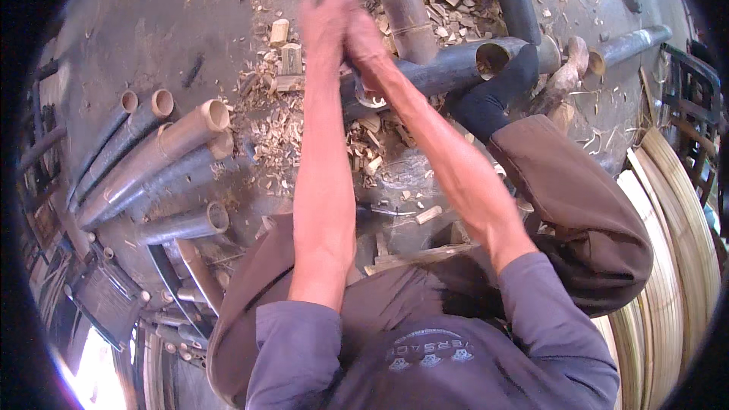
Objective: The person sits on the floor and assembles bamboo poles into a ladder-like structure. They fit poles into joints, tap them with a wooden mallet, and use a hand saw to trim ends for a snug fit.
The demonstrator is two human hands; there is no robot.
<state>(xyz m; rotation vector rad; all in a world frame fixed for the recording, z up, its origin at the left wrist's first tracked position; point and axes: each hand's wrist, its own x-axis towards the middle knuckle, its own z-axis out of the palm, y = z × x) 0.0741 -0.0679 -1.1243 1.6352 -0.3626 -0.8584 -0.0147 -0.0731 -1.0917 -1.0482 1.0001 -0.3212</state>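
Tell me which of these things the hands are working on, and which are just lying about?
In use:
- left hand and right hand, blurred, raised together
- dark bamboo pole beneath them, with a foot on it

Lying about:
- bamboo tubes at left
- wood chips on the floor
- bent strips at right
- pole at upper right

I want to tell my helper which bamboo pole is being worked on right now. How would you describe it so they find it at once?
Start at the chip-strewn concrete floor ahead of the seated person. Both hands, left hand and right hand, meet over a dark grey bamboo pole lying crosswise. Unlike the stacked poles to the left, its open hollow end points right, pinned by a dark-socked foot.
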